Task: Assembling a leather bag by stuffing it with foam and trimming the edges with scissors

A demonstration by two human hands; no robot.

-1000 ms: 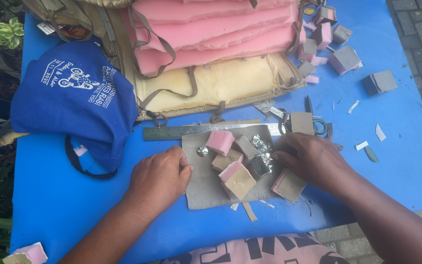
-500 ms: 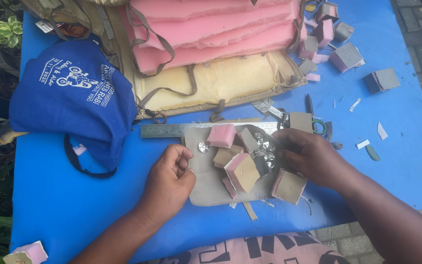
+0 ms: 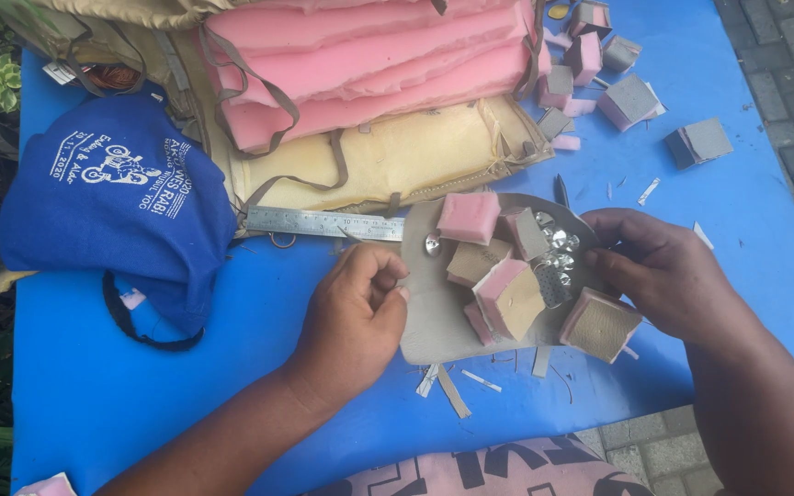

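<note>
I see left hand [image 3: 353,312] clenched at the grey sheet's [image 3: 434,317] nine o'clock edge, right hand [image 3: 663,271] fingers grasping its three o'clock edge, foam blocks [image 3: 507,294] on top.

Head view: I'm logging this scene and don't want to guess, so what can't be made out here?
- Left hand: its curled fingers hide whatever they may pinch.
- Right hand: fingertips hidden behind the foam blocks, so contact with the shiny bits is unclear.
- Shiny bits: too small to identify.
- Ruler: right end hidden under the grey sheet.
- Foam stack: cut off by the top edge.
</note>
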